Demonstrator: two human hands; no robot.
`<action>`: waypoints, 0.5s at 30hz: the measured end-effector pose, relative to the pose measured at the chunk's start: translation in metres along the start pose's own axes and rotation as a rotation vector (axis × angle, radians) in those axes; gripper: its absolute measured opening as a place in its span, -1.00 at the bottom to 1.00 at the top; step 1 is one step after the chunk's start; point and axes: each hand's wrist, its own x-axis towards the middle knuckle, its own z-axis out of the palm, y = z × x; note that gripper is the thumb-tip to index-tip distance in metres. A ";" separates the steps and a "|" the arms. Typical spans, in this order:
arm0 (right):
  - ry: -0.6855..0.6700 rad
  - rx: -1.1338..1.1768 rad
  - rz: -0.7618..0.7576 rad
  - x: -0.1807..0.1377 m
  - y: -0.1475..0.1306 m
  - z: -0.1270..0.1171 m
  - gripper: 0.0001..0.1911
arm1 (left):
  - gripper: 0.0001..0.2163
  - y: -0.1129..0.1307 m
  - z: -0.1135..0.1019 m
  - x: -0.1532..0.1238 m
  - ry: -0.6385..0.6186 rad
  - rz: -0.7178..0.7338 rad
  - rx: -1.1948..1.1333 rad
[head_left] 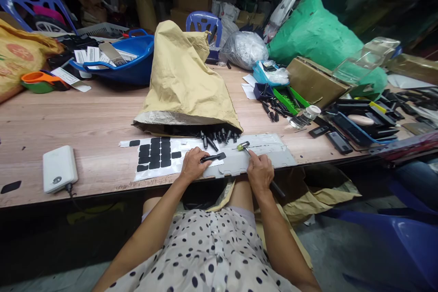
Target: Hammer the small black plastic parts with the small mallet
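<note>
My left hand (193, 163) pinches a slim black tube-shaped part (210, 158) down on the grey-white board (280, 150) at the table's front edge. In my right hand (260, 171) is a small hammer (243, 146), its yellowish-tipped head raised just right of the black part, apart from it; the dark handle sticks out below my fist. Beside my left hand lies a white sheet (175, 164) with rows of black rounded stickers (155, 155). Several more black tube-shaped parts (224, 135) spill from the mouth of a tan paper sack (186, 82).
A white power bank (59, 169) with a cable lies at left. Behind stand a blue basin (123, 61) of boxes and papers and a green sack (315, 32). At right are a green tray (290, 99), a clear jar (304, 117) and dark cases (338, 143).
</note>
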 end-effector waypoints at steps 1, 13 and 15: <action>0.000 -0.013 0.011 0.002 0.003 0.003 -0.63 | -0.86 0.000 0.000 0.000 -0.005 0.002 0.001; 0.063 -0.050 0.080 0.003 -0.015 0.011 -0.64 | -0.82 0.016 -0.013 -0.048 -0.163 0.242 -0.149; 0.053 -0.059 0.079 0.003 -0.014 0.011 -0.64 | -0.79 0.017 -0.007 -0.074 -0.263 0.268 -0.187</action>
